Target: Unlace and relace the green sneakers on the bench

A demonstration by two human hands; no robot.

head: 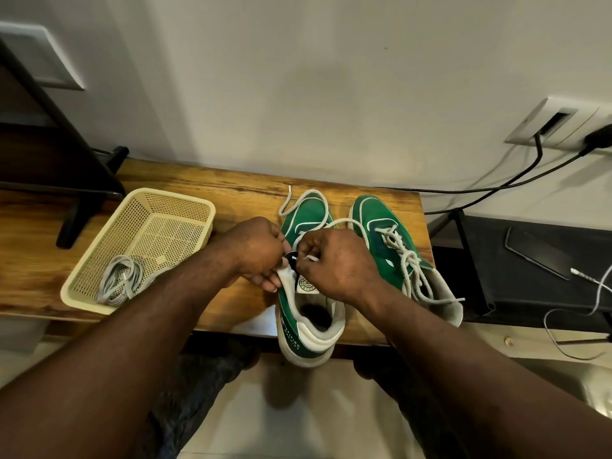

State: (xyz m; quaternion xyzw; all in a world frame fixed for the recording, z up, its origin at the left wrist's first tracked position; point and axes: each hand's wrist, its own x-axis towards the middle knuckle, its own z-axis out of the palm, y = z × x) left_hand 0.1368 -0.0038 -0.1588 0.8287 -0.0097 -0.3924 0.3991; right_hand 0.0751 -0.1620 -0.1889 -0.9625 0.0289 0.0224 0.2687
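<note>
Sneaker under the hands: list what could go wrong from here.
1. The sneaker has its heel hanging past the front edge of the bench. A hard tug from the left hand or right hand, both working near its tongue, might tip it off.
2. Its white lace trails toward the second sneaker, whose loose lace lies piled; the two could tangle.

One view only: wide-angle cam worn on the person's head, facing fwd & steeply down, close over the worktop point(231, 193). Worktop crosses mid-frame; wall point(331, 77) fills the top third; floor point(298, 425) shows at bottom centre. The left forearm point(132, 326) & right forearm point(447, 352) enter from the bottom corners, v. near the lens, converging at frame centre. Straight edges bow w/ lens distortion.
</note>
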